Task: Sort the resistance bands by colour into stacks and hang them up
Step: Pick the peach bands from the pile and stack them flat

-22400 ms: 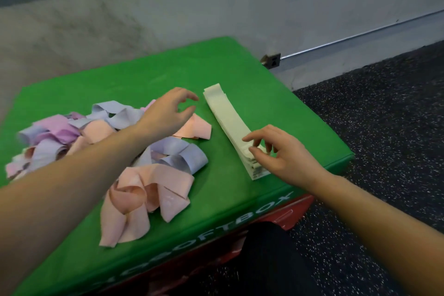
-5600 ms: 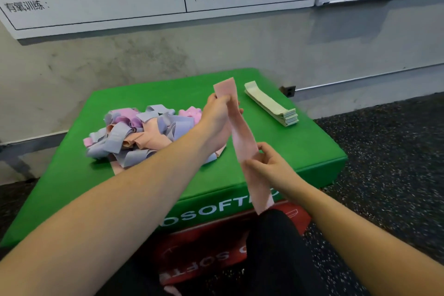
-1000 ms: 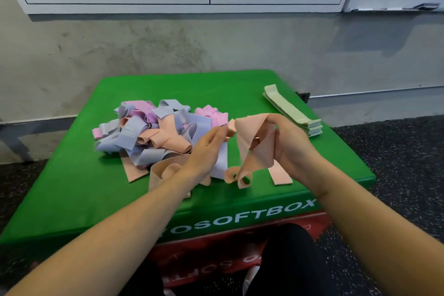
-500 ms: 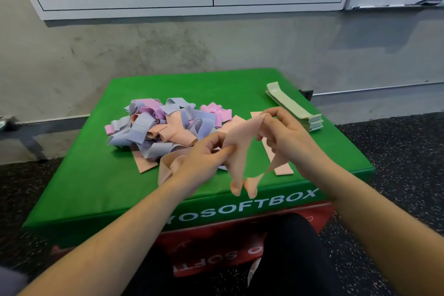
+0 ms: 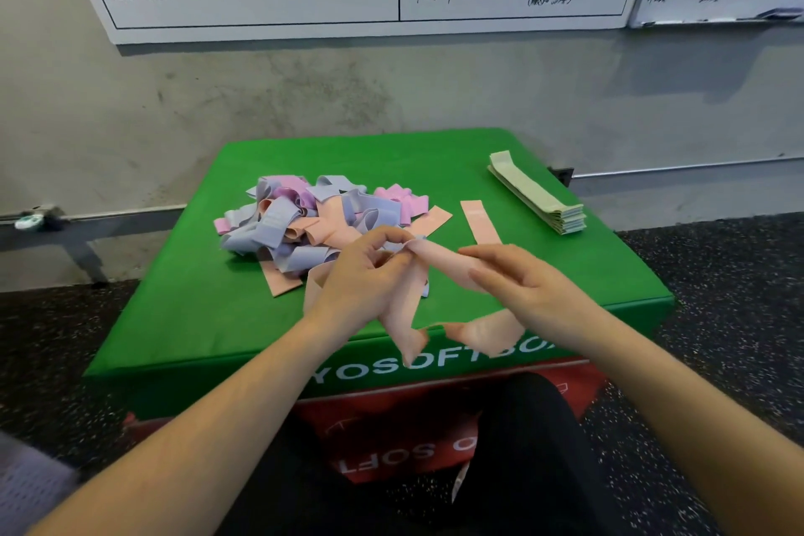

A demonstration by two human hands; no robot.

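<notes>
Head view: left hand (image 5: 361, 274), right hand (image 5: 517, 287) pinch peach band (image 5: 407, 313).

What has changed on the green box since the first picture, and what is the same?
The right hand has let go of the green stack. Both hands now hold a peach band lifted from the mixed pile, the left hand pinching it. One flat peach band now lies beside the green stack. The green stack and the green box look unchanged.

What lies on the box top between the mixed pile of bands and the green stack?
In the head view, one flat peach band lies alone between the pile and the green stack; otherwise bare green box top.
</notes>
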